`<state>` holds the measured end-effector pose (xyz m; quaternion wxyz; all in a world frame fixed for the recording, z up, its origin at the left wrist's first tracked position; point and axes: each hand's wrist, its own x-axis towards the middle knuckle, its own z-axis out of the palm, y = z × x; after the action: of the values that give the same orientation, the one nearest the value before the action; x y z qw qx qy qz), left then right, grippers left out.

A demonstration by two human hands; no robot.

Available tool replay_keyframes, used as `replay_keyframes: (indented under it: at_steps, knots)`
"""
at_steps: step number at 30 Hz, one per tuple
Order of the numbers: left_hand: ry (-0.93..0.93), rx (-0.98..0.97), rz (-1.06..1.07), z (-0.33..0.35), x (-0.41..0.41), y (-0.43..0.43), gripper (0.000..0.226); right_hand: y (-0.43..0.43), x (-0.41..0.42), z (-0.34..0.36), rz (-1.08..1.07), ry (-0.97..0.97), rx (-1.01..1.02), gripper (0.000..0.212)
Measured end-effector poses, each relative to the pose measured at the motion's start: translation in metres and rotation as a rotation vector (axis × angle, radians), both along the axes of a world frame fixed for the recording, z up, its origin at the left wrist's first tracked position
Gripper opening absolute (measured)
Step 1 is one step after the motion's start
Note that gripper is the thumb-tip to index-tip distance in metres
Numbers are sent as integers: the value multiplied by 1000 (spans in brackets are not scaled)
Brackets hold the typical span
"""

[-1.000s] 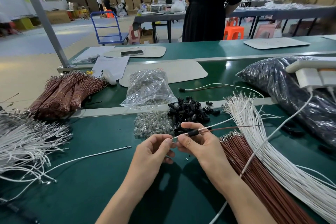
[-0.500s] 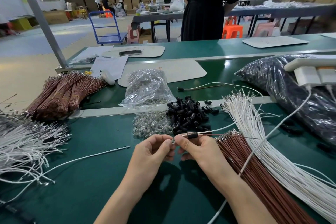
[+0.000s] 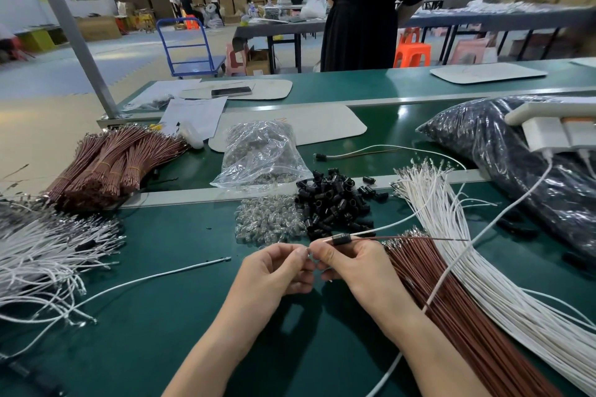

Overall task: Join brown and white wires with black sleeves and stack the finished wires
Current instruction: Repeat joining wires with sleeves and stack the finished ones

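My right hand (image 3: 346, 263) pinches a brown wire (image 3: 419, 238) and a white wire (image 3: 396, 225) that both pass through a black sleeve (image 3: 339, 239) just above its fingers. My left hand (image 3: 277, 269) meets it at the wires' metal tips and pinches something small and shiny there; I cannot tell what. Loose black sleeves (image 3: 335, 203) lie heaped just beyond my hands. To the right stretch a sheaf of brown wires (image 3: 451, 309) and a sheaf of white wires (image 3: 458, 248).
Clear small bulbs (image 3: 269, 219) and a clear bag (image 3: 261, 155) sit behind my left hand. Bundled brown wires (image 3: 109, 164) and tangled white wires (image 3: 42, 255) lie left; one loose white wire (image 3: 154, 277) crosses the green belt. A dark bag (image 3: 516, 158) is far right. A person stands across the table.
The wires in my right hand tilted flatter and dropped slightly toward the table. Both hands stayed together at the wire tips.
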<state>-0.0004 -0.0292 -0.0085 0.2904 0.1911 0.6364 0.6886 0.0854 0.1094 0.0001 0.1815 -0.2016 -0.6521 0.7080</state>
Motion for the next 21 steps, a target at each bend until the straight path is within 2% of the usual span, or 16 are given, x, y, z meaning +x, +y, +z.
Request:
replay_keyframes:
  at_steps: [5,13,19,21]
  knots:
    - [8,1,-25,2,0,-2,16,-1,0,1,-9,4,-19,11]
    - [107,-36,-36,0,-1,-4,13,0,-1,-2,-13,6,-28,29]
    - [176,-45,-29,-2,-2,-3,13,-1,-1,-3,59,12,-16,30]
    - [174,-45,-22,-2,-2,-3,13,0,0,-3,53,8,-8,23]
